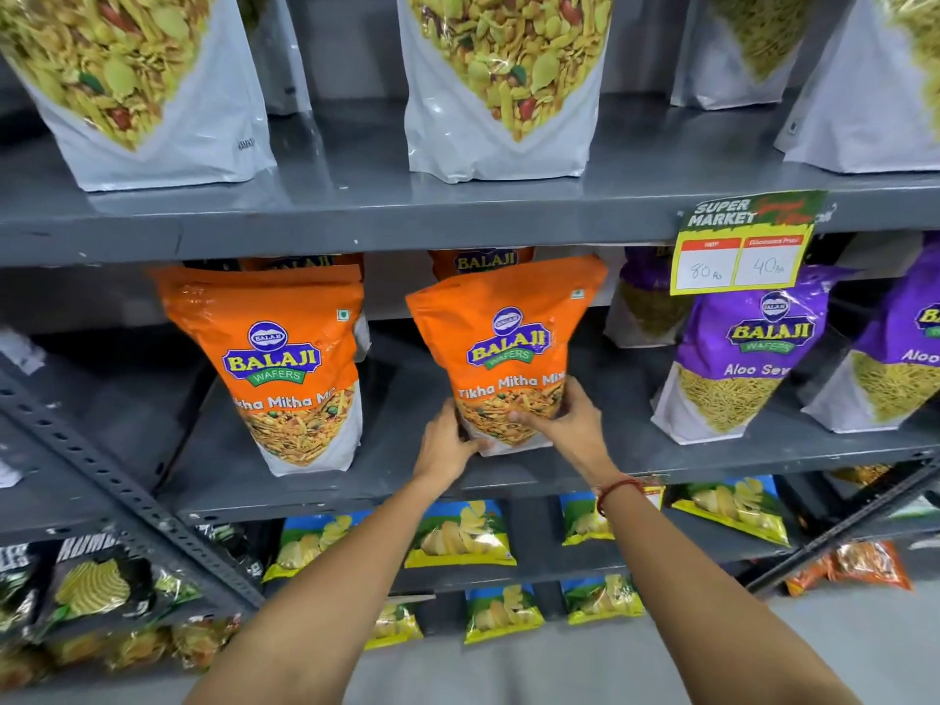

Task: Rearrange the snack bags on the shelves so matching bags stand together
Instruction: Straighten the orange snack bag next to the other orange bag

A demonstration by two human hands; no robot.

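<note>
Head view: both hands are clamped on the base of one orange Tikha Mitha Mix bag point(508, 348) at frame centre, on the middle shelf point(610, 465). Left hand point(450, 442) grips the bag's lower-left corner, right hand point(564, 424) the lower-right, thumb across the printed front. The bag's long axis runs near vertical, top tipped slightly toward upper right; I can't tell whether its base sits on the shelf or is just lifted off it. Key relation: the matching second orange bag point(285, 368) stands to the left of the held one, well apart, with bare shelf between them. The purple Aloo Sev bags point(747, 358) stand right of centre, also clear of the held bag. So the held bag sits between the two groups, about midway. Judgement: a move to group it goes leftward along the shelf, keeping it upright; the left hand is on the leading side, nearer the target. Another orange bag top point(483, 262) shows behind the held one, mostly hidden. Price tag point(742, 246) hangs from the shelf above, upper right, out of the path.
</note>
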